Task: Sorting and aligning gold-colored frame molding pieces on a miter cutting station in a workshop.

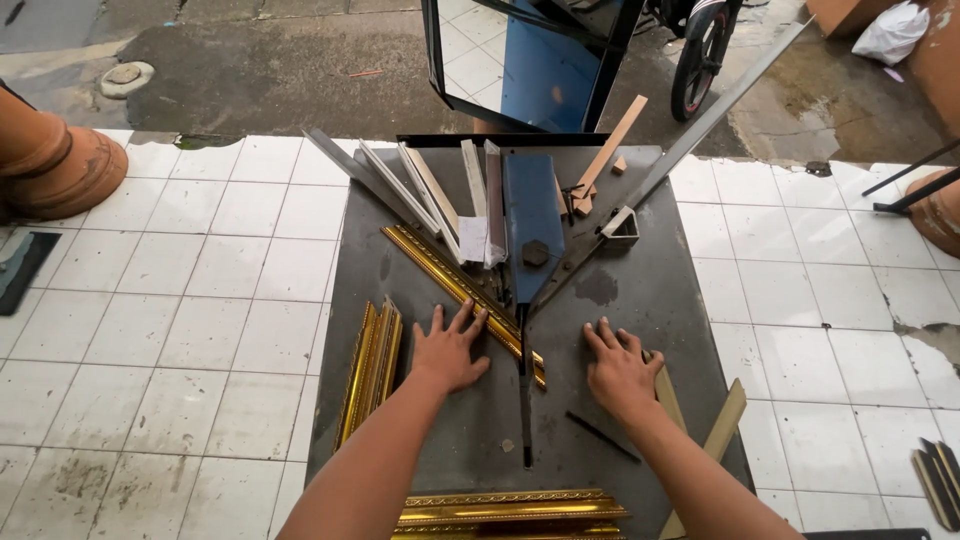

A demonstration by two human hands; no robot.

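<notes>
My left hand (448,349) lies flat, fingers spread, on a dark metal worktable (640,300), fingertips touching a long gold picture-frame moulding (450,281) that runs diagonally against the left fence. My right hand (620,371) rests flat on the table right of the centre slot (524,400), next to a pale wooden moulding piece (668,398). Neither hand grips anything. A blue blade housing (532,235) of the mitre cutter stands at the table's middle back.
Gold moulding lengths lie at the left (370,370) and along the front edge (510,512). Several grey and white mouldings (430,195) fan out at the back. White tiled floor (200,300) surrounds the table; a clay pot (55,165) stands far left, a motorbike wheel (700,55) behind.
</notes>
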